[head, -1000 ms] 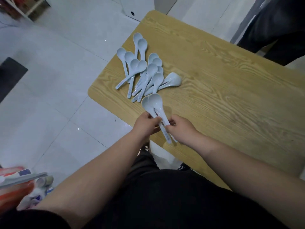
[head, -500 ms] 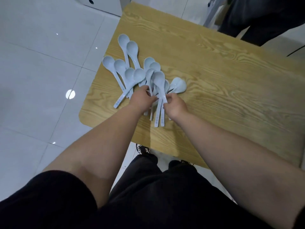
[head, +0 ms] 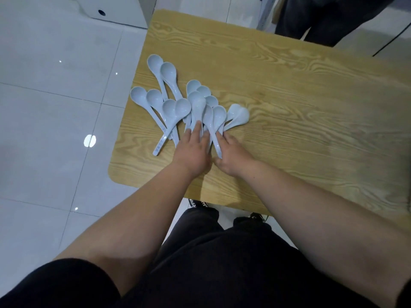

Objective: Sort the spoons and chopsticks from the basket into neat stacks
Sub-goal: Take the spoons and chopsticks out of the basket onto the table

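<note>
Several pale blue soup spoons point(head: 178, 103) lie fanned in overlapping pairs on the left part of a wooden table point(head: 300, 112), bowls pointing away from me. My left hand point(head: 194, 147) lies flat on the handles in the middle of the pile, fingers straight. My right hand point(head: 231, 155) rests beside it, fingers touching the handle of the nearest spoon pair point(head: 214, 123). No chopsticks and no basket are in view.
The table's left and near edges are close to the spoons, with white tiled floor point(head: 55, 107) beyond. A white box point(head: 115, 10) stands on the floor at the back. A person in dark trousers point(head: 322, 18) stands behind the far right corner.
Both hands carried a pair of spoons from the near table edge up into the pile and laid it down. The fingers have since straightened and now rest on the handles.
</note>
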### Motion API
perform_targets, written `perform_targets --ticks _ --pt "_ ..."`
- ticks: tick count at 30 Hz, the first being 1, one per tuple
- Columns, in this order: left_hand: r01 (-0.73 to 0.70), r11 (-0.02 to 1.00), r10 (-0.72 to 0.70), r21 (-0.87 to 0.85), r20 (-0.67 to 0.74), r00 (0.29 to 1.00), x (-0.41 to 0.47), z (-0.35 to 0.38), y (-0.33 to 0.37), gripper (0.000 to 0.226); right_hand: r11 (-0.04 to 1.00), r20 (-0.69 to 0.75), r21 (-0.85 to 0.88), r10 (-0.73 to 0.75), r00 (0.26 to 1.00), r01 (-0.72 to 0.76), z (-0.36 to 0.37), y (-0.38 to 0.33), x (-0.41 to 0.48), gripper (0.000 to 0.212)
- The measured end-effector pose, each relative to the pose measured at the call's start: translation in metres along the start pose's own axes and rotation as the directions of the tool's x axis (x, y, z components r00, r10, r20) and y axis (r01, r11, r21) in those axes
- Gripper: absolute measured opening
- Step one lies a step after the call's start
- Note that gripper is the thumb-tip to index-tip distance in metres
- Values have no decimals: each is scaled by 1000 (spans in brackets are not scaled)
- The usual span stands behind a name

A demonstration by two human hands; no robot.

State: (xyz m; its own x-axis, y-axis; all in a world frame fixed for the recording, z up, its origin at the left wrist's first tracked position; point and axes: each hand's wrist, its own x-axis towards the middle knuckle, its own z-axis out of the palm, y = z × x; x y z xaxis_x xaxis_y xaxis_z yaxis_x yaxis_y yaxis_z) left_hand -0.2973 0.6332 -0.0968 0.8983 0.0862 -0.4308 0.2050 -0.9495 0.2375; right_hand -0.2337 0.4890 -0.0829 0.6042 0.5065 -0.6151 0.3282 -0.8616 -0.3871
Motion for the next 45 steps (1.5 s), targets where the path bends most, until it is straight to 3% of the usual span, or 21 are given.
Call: perform_targets --ticks 5,10,16,28,34,45 --pt "5 1000 -5 16 -10 1000 -20 -7 15 70 1000 70 5 28 997 -29 1 16 -41 79" --pt "-219 971 217 94 26 976 -51 -6 58 70 1000 0 2 -1 1000 1 -3 57 -103 61" --pt "-386 911 381 145 64 923 -88 -8 164 57 999 -120 -47 13 993 -19 -13 123 -202 40" --pt "-510 832 493 218 130 860 -126 23 394 49 991 -303 57 130 944 -118 -9 304 -374 38" --pt "-546 816 532 191 124 838 -122 26 462 45 982 -312 104 184 932 -159 -20 358 -404 38" --pt "-620 780 609 85 128 783 -61 11 511 39 962 -325 83 272 906 -259 -84 415 -392 36"
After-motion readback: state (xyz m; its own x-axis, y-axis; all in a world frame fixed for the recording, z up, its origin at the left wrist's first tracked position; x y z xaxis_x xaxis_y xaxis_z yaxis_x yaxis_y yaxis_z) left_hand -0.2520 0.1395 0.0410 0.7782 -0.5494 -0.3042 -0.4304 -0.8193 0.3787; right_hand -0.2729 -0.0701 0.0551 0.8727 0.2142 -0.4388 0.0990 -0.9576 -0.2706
